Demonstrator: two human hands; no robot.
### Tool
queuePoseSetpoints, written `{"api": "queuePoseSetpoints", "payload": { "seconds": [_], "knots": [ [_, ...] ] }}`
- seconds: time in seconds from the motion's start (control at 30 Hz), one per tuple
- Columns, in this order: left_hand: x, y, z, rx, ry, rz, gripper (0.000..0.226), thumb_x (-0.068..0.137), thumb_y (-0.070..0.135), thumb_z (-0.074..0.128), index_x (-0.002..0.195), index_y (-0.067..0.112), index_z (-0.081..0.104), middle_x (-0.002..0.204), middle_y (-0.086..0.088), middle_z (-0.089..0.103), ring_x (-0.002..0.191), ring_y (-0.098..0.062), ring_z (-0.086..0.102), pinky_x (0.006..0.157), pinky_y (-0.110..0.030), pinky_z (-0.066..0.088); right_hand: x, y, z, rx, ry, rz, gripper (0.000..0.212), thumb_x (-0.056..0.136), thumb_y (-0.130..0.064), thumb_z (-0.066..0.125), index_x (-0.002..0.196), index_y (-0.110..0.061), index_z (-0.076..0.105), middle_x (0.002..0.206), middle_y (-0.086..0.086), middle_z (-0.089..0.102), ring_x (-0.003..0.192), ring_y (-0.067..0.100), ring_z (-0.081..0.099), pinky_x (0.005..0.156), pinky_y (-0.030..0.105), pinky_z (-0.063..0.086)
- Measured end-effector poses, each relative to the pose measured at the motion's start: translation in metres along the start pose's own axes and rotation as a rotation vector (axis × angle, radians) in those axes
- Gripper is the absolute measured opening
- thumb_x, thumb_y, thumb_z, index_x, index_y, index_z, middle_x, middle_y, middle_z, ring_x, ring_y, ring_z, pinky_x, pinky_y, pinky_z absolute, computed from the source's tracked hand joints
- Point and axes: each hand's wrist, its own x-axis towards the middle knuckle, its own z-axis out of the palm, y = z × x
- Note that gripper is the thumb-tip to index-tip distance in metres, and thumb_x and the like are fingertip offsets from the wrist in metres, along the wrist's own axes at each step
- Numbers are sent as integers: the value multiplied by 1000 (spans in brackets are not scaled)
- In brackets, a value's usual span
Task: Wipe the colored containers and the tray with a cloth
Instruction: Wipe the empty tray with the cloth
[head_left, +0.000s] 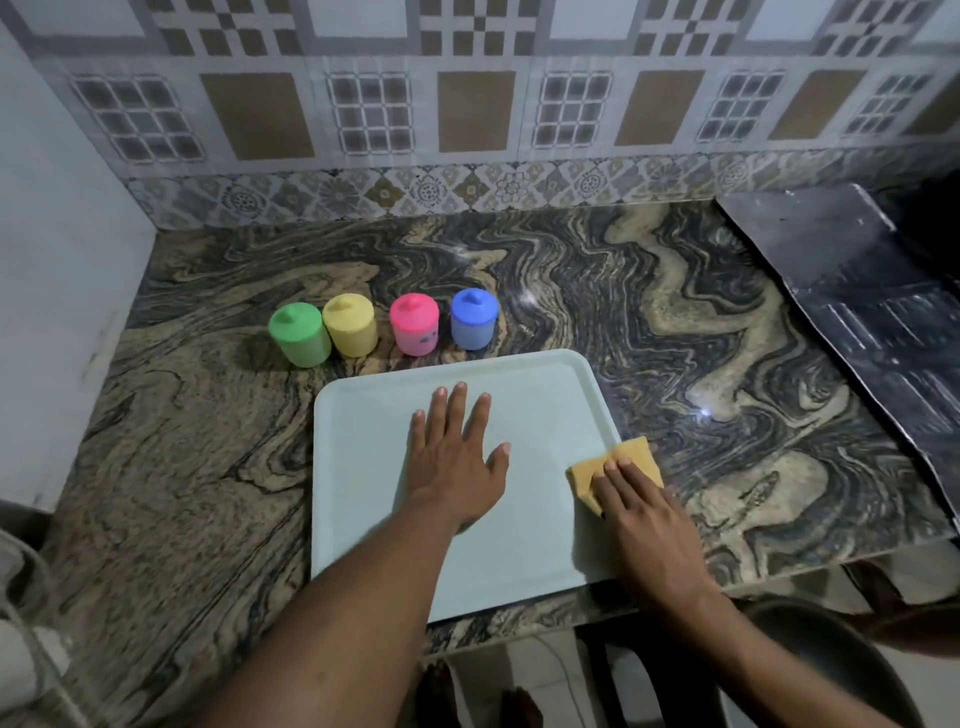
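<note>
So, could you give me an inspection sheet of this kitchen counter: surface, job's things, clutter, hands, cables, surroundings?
Surface: glossy marbled stone counter with a glare spot.
Job's things: pale tray lies flat at the counter's front edge. The green container, yellow container, pink container and blue container stand lidded in a row behind it. The yellow cloth straddles the tray's right rim.
Clutter: dark sheet at the right end.
Hands: left hand lies flat on the tray, fingers spread; right hand presses the cloth.
Cables: nothing seen.
Surroundings: patterned tiled wall behind.
</note>
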Motion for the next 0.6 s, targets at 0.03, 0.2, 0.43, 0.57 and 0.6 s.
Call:
{"api": "queuePoseSetpoints", "payload": {
  "seconds": [0.03, 0.2, 0.43, 0.57, 0.6],
  "knots": [
    [0, 0, 0, -3, -2, -2, 71, 98, 59, 14, 158, 31, -12, 165, 0, -24, 151, -25, -25, 122, -51, -9, -17, -2, -3, 19, -20, 7, 48, 77, -16, 39, 111, -3, 71, 121, 17, 71, 119, 35, 65, 81, 44, 58],
    [-1, 0, 0, -3, -4, 5, 70, 98, 59, 12, 157, 31, -14, 164, 1, -25, 150, -24, -26, 122, -51, -9, -63, -4, -30, 163, -211, 25, 45, 49, -18, 71, 94, -23, 75, 100, 2, 78, 99, 24, 73, 76, 34, 59],
    [5, 16, -28, -212, -136, -60, 71, 99, 57, 34, 158, 29, 9, 167, -5, -1, 154, -28, -3, 123, -46, 4, -28, 25, -82, 1310, -44, 575, 19, 97, 0, 53, 92, -11, 69, 72, -1, 73, 69, 16, 67, 62, 30, 53],
    [-14, 46, -63, -730, 144, -101, 28, 96, 47, 53, 108, 22, 55, 104, 3, 63, 102, -20, 61, 84, -34, 44, 3, 19, -105, 1499, 8, 624, 18, 99, -5, 52, 98, -8, 70, 84, 8, 75, 81, 24, 69, 80, 43, 57],
    [-19, 53, -76, -878, 103, -134, 30, 95, 49, 55, 99, 19, 57, 89, 4, 66, 86, -19, 64, 77, -32, 47, 10, 12, -112, 1485, 34, 571, 19, 99, -4, 52, 98, -9, 70, 85, 6, 74, 81, 23, 68, 78, 39, 56]
  ]
}}
